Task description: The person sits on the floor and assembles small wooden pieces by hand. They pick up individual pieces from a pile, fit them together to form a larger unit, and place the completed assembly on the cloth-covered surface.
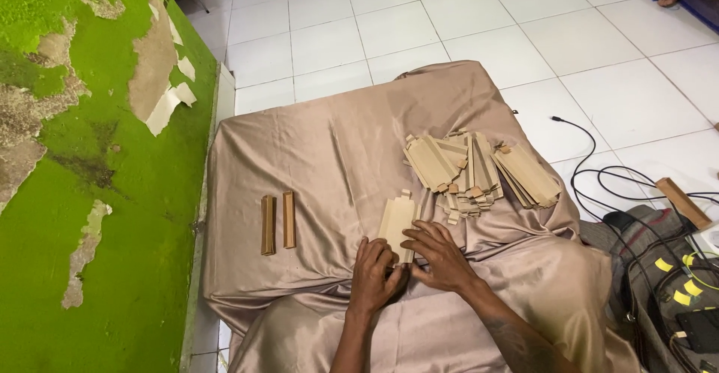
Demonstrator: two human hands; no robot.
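White tile floor, peeling green wall at frame left, tan satin cloth [337,156] draped over a low surface mid-frame. Left hand [376,274] and right hand [442,257] both press half-curled fingers on a flat cardboard blank [397,223], lower centre (grip underneath hidden). Risk: slick cloth lets the blank skid, creasing crooked; right elbow could nudge the blank stack [472,167]. Two folded pieces [278,223] lie well left.
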